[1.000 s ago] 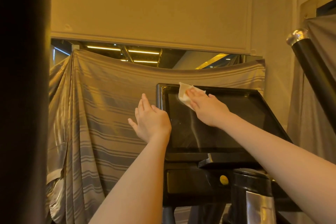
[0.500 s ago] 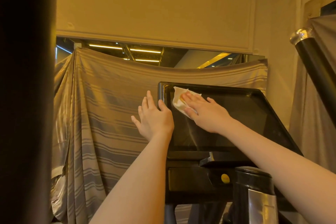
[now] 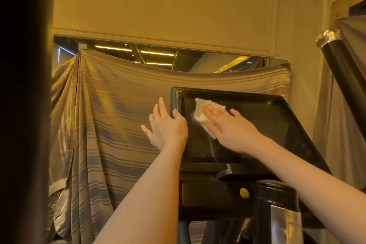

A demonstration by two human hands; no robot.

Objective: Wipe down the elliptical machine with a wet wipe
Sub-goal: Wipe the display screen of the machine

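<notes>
One wet wipe under right hand, one screen

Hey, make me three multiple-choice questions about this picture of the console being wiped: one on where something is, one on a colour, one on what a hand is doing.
1. Where on the screen is the wet wipe?
A. upper left part
B. lower right corner
C. off the screen, on the frame below

2. What colour is the small round button below the screen?
A. red
B. yellow
C. blue

3. What is the left hand doing?
A. gripping a bottle
B. pressing the wipe
C. resting at the screen's left edge, fingers straight

Answers: A, the wipe lies near the top left corner under the right hand. B, the button shows yellow. C, its thumb meets the bezel and it holds nothing.
</notes>
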